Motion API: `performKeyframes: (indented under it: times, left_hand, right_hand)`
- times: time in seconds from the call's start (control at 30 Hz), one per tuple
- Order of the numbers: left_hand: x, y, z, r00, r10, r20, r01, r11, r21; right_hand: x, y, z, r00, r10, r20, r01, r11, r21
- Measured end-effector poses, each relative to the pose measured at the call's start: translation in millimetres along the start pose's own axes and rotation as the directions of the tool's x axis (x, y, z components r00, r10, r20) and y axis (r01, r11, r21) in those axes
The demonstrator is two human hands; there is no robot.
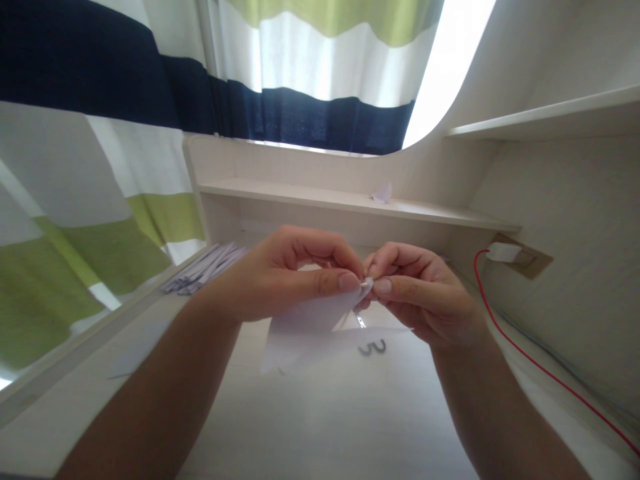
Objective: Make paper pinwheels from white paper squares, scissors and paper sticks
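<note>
1. Above the middle of the bench [350, 413], between two hands: a white folded paper [310, 327]. Hangs from its top corner and spreads down and to the left as a pointed flap. Lower edge close over the bench; touching it or not, cannot tell.
2. At that top corner, a small tight fold [367, 283], right where the two thumbs meet.
3. Left hand [285, 273], from the lower left: fingers [325, 250] curled in narrow, thumb laid flat along the paper's upper edge. Clamps the corner against the forefinger.
4. Right hand [420, 293], from the lower right: fingers [395, 257] bent close together, thumb nearly tip to tip with the left one. Grips the same corner from the other side.
5. Just below the hands, on the bench: two small dark hooked bits [373, 348], side by side, too small to make out.
6. At the rear left of the bench: a bundle of paper strips [205, 267], pale, slightly fanned, close to the edge.
7. Behind the hands: a low shelf [325, 197], with a little white paper figure [383, 192] on it, well apart from the hands.
8. To the right, along the wall: a red cable [540, 367], from a white plug [503, 252] in a tan socket plate [535, 261] down toward the near corner.
9. Farthest back and to the left: a curtain [100, 80] in navy, white and green bands.
</note>
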State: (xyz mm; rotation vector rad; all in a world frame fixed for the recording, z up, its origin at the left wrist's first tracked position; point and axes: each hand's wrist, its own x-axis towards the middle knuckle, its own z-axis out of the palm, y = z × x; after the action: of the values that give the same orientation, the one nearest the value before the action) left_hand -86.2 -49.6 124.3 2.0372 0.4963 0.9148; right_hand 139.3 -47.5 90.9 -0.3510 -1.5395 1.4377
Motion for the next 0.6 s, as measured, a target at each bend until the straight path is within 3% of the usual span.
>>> performKeyframes:
  times: [0.33,0.6]
  left_hand:
    - [-0.7,-4.8,0.2,0.998,0.042,-0.051,-0.040,0.998,0.056]
    - [-1.1,-3.9,-0.6,0.998,0.036,-0.045,-0.034,0.998,0.052]
  right_hand:
    - [-1.6,-1.2,-4.5,0.995,-0.085,-0.047,0.077,0.985,-0.152]
    - [-3.9,0.6,-6.6,0.993,-0.111,-0.041,0.103,0.979,-0.174]
